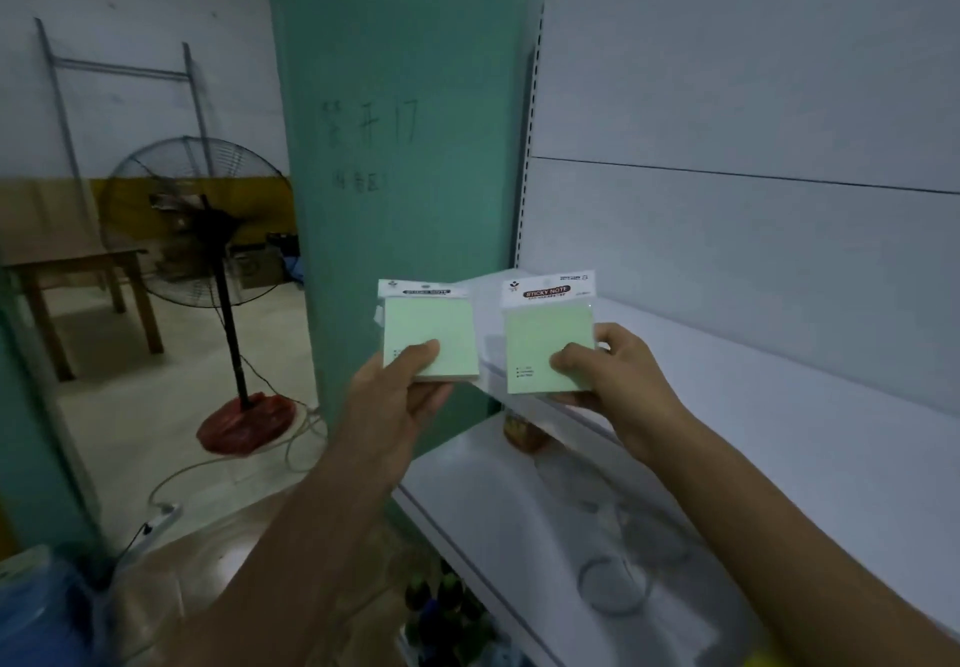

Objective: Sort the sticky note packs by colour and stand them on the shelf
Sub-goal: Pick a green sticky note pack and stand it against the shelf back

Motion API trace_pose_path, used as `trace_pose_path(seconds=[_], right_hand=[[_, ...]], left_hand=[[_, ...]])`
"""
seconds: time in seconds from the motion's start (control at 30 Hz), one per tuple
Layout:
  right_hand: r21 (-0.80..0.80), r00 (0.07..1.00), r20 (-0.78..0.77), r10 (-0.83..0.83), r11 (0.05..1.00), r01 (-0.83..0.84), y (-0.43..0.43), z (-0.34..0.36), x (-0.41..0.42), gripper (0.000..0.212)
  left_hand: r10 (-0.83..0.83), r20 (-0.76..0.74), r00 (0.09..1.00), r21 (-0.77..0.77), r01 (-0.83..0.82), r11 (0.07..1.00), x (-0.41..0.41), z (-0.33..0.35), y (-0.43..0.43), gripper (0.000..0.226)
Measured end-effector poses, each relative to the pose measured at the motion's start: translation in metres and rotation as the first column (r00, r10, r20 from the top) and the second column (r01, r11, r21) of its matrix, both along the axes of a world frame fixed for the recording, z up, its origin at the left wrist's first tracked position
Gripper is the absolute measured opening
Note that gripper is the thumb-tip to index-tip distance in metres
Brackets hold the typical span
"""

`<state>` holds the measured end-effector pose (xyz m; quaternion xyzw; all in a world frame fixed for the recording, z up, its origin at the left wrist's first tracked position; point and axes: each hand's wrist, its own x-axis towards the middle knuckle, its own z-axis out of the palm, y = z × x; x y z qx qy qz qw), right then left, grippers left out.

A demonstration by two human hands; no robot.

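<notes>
Two green sticky note packs (548, 341), one gripped in each hand's fingers (571, 354), hide what may be a jar (524, 432).

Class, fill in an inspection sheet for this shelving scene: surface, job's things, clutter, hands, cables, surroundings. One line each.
Surface: white shelf, bare where visible; no packs standing on it yet.
Job's things: two green sticky note packs, left pack and right pack, both held in the air, header cards up.
Clutter: brown jar on the lower shelf, under the upper one; clear round lids there too.
Hands: left hand grips the left pack; right hand grips the right pack.
Cables: white cord loops on the floor to a power strip.
Surroundings: standing fan, wooden table, green pillar.
</notes>
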<state>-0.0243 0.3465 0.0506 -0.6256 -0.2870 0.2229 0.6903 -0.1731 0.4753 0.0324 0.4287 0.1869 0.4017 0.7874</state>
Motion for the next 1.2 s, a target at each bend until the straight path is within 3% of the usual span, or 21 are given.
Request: trace_pose_path(seconds=[0.2, 0.37, 0.47, 0.63, 0.8, 0.93, 1.07, 1.2], right_hand=[[-0.087, 0.994, 0.082, -0.071, 0.993, 0.078, 0.027, 0.007, 0.076, 0.041], [-0.150, 0.970, 0.176, -0.170, 0.969, 0.197, 0.028, -0.015, 0.124, 0.026], [-0.216, 0.923, 0.289, -0.255, 0.922, 0.323, 0.023, -0.023, 0.156, 0.016], [-0.325, 0.822, 0.454, -0.344, 0.795, 0.512, 0.028, -0.033, 0.199, 0.024], [-0.390, 0.802, 0.457, -0.385, 0.724, 0.569, 0.065, -0.036, 0.234, 0.027], [-0.377, 0.785, 0.404, -0.469, 0.697, 0.611, 0.105, -0.029, 0.258, 0.025], [-0.237, 0.721, 0.397, -0.567, 0.696, 0.678, 0.147, -0.023, 0.280, 0.017], [-0.143, 0.659, 0.359, -0.661, 0.658, 0.739, 0.176, -0.030, 0.297, 0.013]], left_hand=[[-0.011, 0.046, 0.999, -0.070, 0.015, 0.997, 0.071, 0.015, 0.033, 0.015], [-0.061, -0.030, 0.998, -0.104, 0.057, 0.993, 0.145, 0.010, 0.049, 0.009], [-0.158, -0.076, 0.985, -0.072, 0.152, 0.986, 0.198, 0.006, 0.052, 0.005], [-0.304, -0.141, 0.942, -0.040, 0.302, 0.953, 0.268, 0.001, 0.073, 0.004], [-0.394, -0.190, 0.899, 0.045, 0.409, 0.912, 0.325, 0.014, 0.119, 0.022], [-0.461, -0.230, 0.857, 0.124, 0.495, 0.860, 0.357, 0.024, 0.168, 0.023], [-0.520, -0.278, 0.808, 0.204, 0.578, 0.790, 0.376, 0.028, 0.210, 0.007], [-0.551, -0.323, 0.770, 0.310, 0.636, 0.707, 0.395, 0.025, 0.229, 0.008]])
